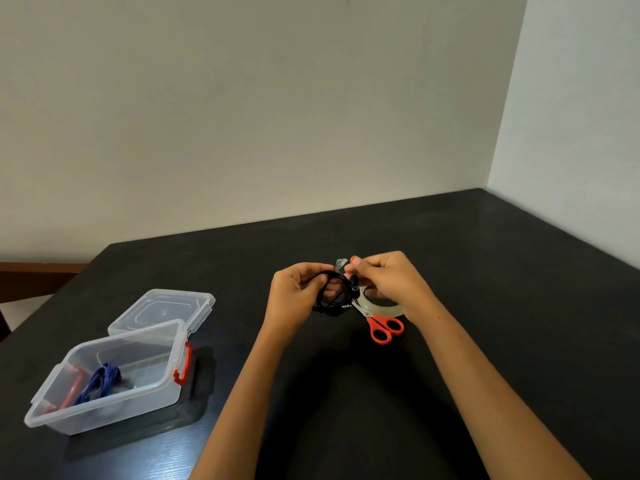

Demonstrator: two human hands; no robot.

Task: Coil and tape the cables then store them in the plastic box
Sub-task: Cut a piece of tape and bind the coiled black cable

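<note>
1. Plain off-white walls (pixel 242 98) meet in a corner behind a matte black table (pixel 485 271) with faint wood grain. Its far edge runs along the wall, and its left edge falls away past the box.
2. Bare forearms reach in from below and converge over the middle of the table, wrists bent slightly inward.
3. The left hand (pixel 294 296) curls its fingers round the black cable (pixel 334 299), a small loose coil of thin, glossy loops held up over the tabletop.
4. The right hand (pixel 384 278), knuckles up, pinches a short strip of tape (pixel 341 264) between thumb and forefinger. The clear strip stands crumpled and glinting at the top of the coil, just beyond the fingertips. Whether it already sticks to the cable cannot be told.
5. Under the right fingers a tape roll (pixel 381 308) lies flat, a translucent ring. Scissors (pixel 384 329) with steel blades and rounded orange handles lie against its near rim, handles toward the person.
6. Well left of the left fingers stands the plastic box (pixel 114 407), clear, rectangular and round-cornered, with red clips (pixel 185 362). It is open, and a coiled blue cable (pixel 100 381) lies inside.
7. Its clear lid (pixel 162 310) lies flat just behind it.
8. Dark tabletop spreads wide between the left fingers and the box, and from the right hand out to the corner.
</note>
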